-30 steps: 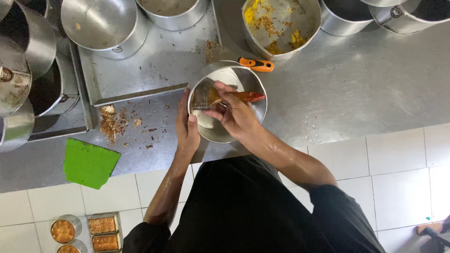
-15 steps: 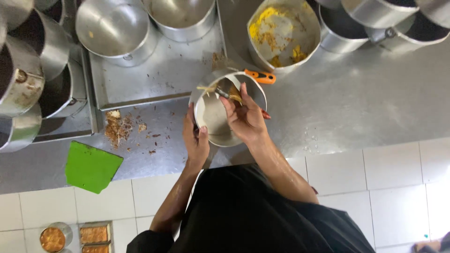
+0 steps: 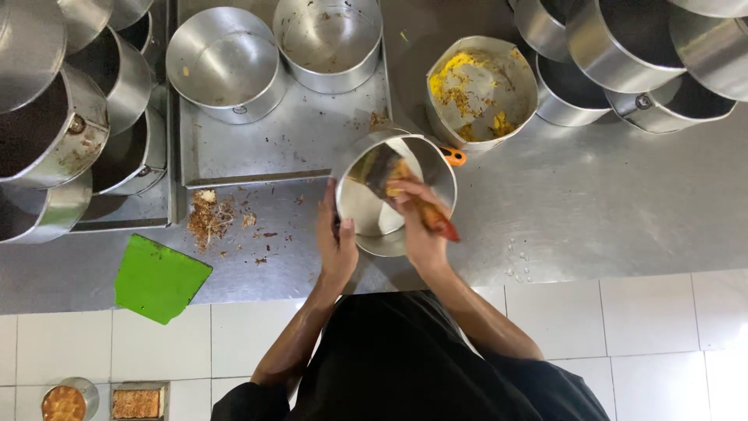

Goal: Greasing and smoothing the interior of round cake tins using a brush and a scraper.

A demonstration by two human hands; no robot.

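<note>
No packages, labels, signs or screens in view. Only bare, unmarked metal tins and trays across steel worktop [image 3: 623, 203], from nine o'clock round to three o'clock; white tiles at six o'clock likewise plain.

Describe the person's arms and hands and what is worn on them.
Both arms are bare from wrist to past the elbow: no gloves, watch or rings visible on the left hand or right hand. Short black sleeves of a black top start near the upper arms. Fingers are slim.
</note>
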